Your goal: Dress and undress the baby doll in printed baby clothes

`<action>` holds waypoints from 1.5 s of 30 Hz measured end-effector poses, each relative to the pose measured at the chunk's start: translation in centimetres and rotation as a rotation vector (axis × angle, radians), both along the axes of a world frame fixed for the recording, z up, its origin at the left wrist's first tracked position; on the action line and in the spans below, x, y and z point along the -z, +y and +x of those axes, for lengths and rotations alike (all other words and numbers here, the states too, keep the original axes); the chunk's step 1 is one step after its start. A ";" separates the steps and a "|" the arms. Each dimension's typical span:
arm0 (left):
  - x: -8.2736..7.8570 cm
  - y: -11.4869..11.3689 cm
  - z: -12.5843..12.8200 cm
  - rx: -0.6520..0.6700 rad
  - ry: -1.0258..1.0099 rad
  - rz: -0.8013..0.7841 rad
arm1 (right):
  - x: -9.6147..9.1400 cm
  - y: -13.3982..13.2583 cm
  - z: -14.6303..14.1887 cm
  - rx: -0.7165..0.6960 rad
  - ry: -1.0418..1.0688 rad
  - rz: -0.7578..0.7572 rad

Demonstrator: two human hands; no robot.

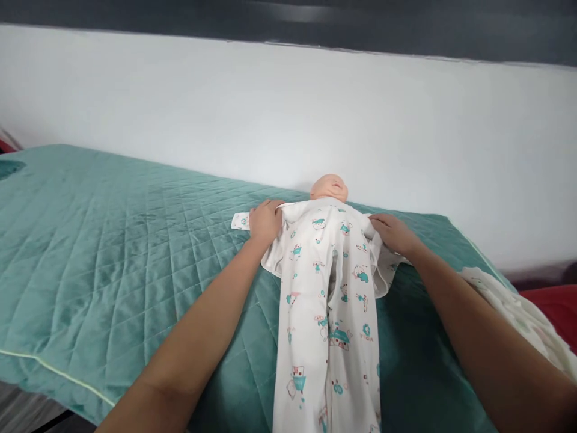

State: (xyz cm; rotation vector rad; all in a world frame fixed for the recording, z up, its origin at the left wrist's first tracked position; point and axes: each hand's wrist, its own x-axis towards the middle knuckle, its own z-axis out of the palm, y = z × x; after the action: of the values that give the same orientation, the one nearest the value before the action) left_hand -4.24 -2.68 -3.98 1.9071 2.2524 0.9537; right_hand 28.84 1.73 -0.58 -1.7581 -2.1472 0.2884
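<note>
Doll head [329, 188] on quilt [135, 252], garment [306, 300] before it, wall [270, 114] behind, cloth [523, 311] at right

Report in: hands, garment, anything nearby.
Left hand, right hand at sides of printed garment. Garment spread below doll's head. White cloth near right forearm.

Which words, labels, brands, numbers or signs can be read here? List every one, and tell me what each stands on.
None can be read.
White printed garment: tiny lettering-like marks under one motif, too small to read; the rest that I can make out is pictures.
Green quilted cover: no text visible.
Wall: no text visible.
</note>
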 end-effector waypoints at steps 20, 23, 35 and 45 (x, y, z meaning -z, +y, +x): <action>0.0 0.3 0.3 0.012 0.113 -0.061 | -4.4 1.0 -22.5 -0.510 -0.657 -0.240; -0.1 0.1 0.3 -0.006 0.118 -0.053 | -4.7 1.5 -22.6 -0.513 -0.678 -0.259; -0.3 -1.8 -0.4 -0.084 0.066 -0.054 | -6.0 2.2 -18.3 -0.496 -0.561 -0.190; 0.4 -2.0 -0.8 -0.131 0.063 -0.124 | -8.3 1.7 -15.1 -0.395 -0.516 -0.163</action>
State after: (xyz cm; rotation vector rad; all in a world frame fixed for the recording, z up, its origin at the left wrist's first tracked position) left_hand -5.06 -4.72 -4.37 1.7829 2.4347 0.7565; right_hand 13.74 3.39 7.76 -1.6039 -2.9207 0.1131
